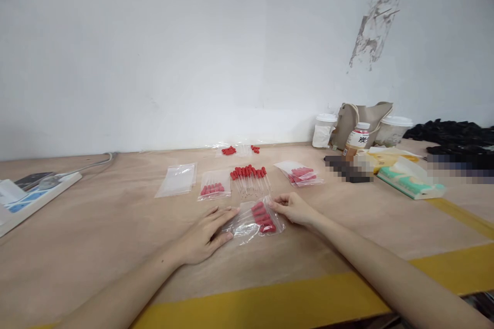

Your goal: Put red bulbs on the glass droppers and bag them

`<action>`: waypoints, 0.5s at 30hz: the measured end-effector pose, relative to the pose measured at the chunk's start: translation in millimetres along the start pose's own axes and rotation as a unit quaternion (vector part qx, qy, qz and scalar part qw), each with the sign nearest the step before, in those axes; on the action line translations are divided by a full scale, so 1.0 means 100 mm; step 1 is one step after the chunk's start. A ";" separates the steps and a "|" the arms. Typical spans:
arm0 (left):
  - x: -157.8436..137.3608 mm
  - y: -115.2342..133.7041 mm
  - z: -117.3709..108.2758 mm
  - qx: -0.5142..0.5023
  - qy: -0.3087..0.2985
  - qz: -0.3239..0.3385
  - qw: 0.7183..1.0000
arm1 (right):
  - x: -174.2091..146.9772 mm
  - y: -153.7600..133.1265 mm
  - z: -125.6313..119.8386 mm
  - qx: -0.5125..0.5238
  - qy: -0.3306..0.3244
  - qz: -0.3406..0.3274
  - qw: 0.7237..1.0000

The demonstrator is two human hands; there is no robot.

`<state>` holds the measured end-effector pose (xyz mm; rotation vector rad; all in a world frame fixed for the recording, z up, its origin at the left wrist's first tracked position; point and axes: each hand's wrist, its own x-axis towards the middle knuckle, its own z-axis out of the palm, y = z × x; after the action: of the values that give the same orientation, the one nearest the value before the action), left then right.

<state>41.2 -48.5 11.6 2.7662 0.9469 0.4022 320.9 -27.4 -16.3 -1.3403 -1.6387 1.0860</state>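
Observation:
A clear zip bag (pixel 247 223) lies on the table in front of me. Inside it are several red-handled pieces (pixel 264 217) with thin shafts, handles toward the right. My right hand (pixel 295 209) pinches the bag's upper right edge between thumb and fingers. On the other side, my left hand (pixel 206 235) rests on the table with fingers stretched out, its fingertips at the bag's left edge. Just beyond lies a loose fan of red-handled pieces (pixel 249 174), shafts toward me. A filled zip bag (pixel 214 187) is left of the fan, and stacked filled bags (pixel 301 174) are to its right.
Flat clear bags (pixel 176 180) lie at the left. Near the wall are bags with small red parts (pixel 229 150). A power strip (pixel 34 200) sits far left. At right stand a lidded cup (pixel 324 130), a drink bottle (pixel 356 141) and a tissue pack (pixel 409 181).

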 end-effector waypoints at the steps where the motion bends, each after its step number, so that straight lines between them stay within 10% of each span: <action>1: 0.00 0.00 0.00 -0.002 -0.003 0.001 1.000 | 0.00 0.00 0.01 0.004 -0.008 0.014 1.000; 8: 0.01 -0.03 0.03 -0.033 -0.010 0.013 0.999 | -0.06 -0.10 0.02 0.036 -0.087 -0.007 0.996; 15: -0.01 0.00 0.03 -0.040 0.008 -0.027 0.999 | -0.11 -0.26 -0.14 0.288 -0.109 0.036 0.951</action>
<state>40.8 -49.3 8.4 2.6630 0.9859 0.4439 326.3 -39.0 12.4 -0.9206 -1.2719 1.6475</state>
